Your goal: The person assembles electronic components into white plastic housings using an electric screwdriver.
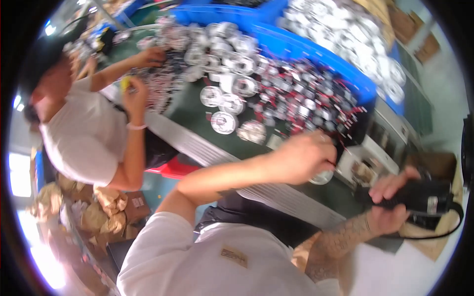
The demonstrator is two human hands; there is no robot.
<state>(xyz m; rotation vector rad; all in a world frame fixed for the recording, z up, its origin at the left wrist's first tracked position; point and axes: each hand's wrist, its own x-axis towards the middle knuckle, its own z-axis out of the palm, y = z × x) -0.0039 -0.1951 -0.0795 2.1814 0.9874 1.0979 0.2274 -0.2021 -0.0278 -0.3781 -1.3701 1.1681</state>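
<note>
Nearest, the right hand [386, 218] has its fingers and thumb closed round a black tool [422, 195] with a cord [461, 212] looping off its far end. The left hand [307, 155] is over the bench [190, 120], fingers curled, with a white disc [322, 177] showing just under them; blur hides whether they pinch it or only cover it. Disc and tool stand apart.

The step in hand looks like readying one disc for the tool; the next move would seem to call for a steady hold on the disc and a careful approach with the tool's tip.

Beyond the left hand lies a heap of small parts [306, 103] with red wires, with more discs [223, 122] beside it. Past these stands a blue bin [316, 47]. Farther left, a co-worker [84, 133] holds something yellow [125, 85].
</note>
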